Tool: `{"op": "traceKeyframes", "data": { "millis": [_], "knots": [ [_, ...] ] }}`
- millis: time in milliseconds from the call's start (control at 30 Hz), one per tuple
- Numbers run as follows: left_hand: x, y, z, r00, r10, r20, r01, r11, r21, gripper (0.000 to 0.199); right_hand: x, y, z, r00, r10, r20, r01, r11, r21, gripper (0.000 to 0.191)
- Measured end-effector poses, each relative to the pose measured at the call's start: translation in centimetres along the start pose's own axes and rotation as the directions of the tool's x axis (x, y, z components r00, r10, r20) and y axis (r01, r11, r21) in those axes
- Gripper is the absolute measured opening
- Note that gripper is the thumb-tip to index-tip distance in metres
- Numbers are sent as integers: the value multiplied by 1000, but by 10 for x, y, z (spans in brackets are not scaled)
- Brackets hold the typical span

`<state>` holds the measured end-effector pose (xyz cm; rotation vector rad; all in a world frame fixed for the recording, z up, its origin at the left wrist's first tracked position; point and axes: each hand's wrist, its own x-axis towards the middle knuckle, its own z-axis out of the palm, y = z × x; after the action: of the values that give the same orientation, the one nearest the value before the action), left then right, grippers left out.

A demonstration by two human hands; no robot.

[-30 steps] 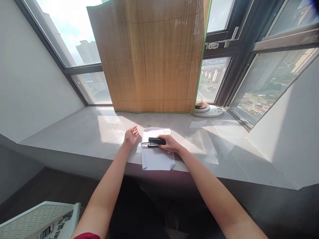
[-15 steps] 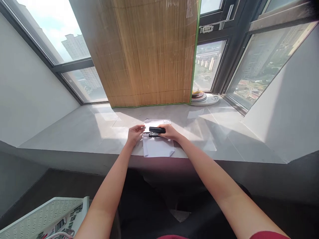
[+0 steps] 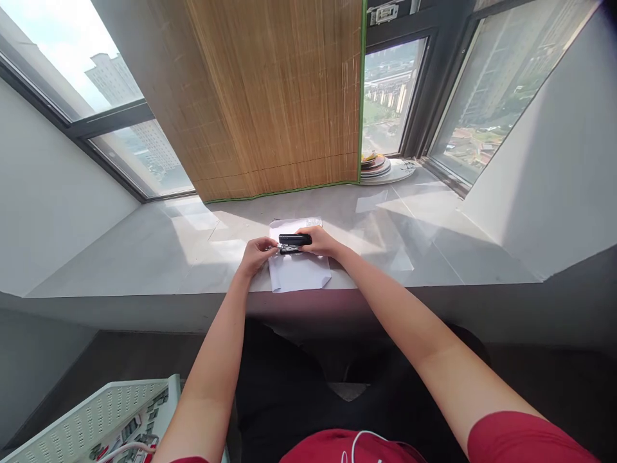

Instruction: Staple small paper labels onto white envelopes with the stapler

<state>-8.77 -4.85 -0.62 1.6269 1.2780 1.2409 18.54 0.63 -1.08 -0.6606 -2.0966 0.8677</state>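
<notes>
My right hand (image 3: 319,241) is closed around the right end of a black stapler (image 3: 295,240). The stapler's top arm is lifted apart from its base, and a metallic strip shows between them. My left hand (image 3: 259,255) is at the stapler's left end, thumb and fingers pinched together by the metal part. Whatever lies between those fingertips is too small to name. Under the stapler and both hands' fingertips lie white sheets of paper (image 3: 299,276), with some print near the far edge.
The papers rest on a pale tiled window sill (image 3: 144,257). A bamboo blind (image 3: 274,96) hangs behind it. Stacked plates (image 3: 376,168) stand at the back right by the window. A white perforated basket (image 3: 91,418) with small items is at lower left.
My left fingers have moved right, up to the stapler's open metal part. The stapler is now held more level, and the camera view has tilted down slightly.
</notes>
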Motion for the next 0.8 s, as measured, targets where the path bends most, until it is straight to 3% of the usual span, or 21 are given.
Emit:
{"op": "traceKeyframes", "data": {
  "millis": [800],
  "knots": [
    [-3, 1, -1, 999, 31, 10, -32, 997, 67, 16, -1, 4, 0, 999, 3, 40, -4, 999, 41, 29]
  ]
}}
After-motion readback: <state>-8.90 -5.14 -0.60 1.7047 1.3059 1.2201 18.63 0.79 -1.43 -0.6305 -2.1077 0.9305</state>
